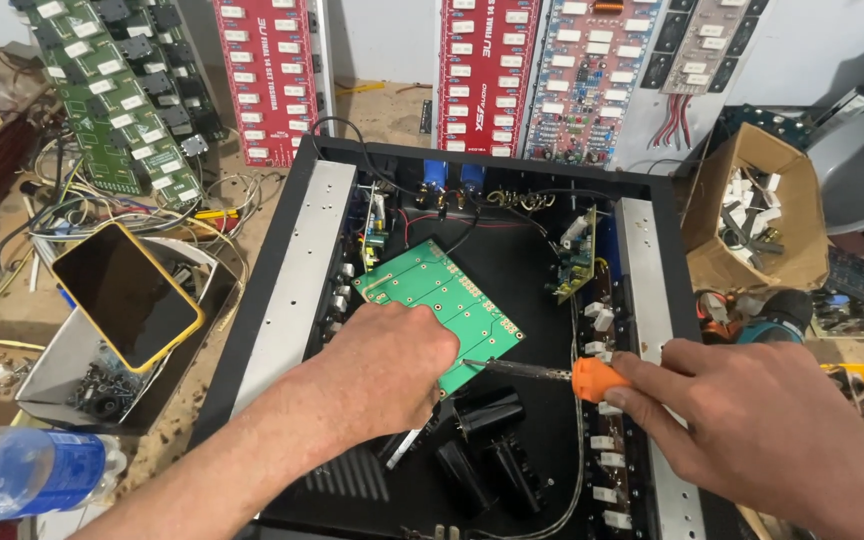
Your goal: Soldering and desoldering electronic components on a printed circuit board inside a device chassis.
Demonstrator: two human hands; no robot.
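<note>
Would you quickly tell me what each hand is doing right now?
Left hand: palm down on the green circuit board, pressing rather than gripping.
Right hand: closed on the orange-handled screwdriver.

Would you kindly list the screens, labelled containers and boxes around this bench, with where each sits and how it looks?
Phone: dark screen, yellow case, lying tilted across the grey parts tray, left.
Water bottle: clear plastic with blue label, on its side, bottom left.
Cardboard box: open, brown, holding small white and dark parts, upper right.
</note>
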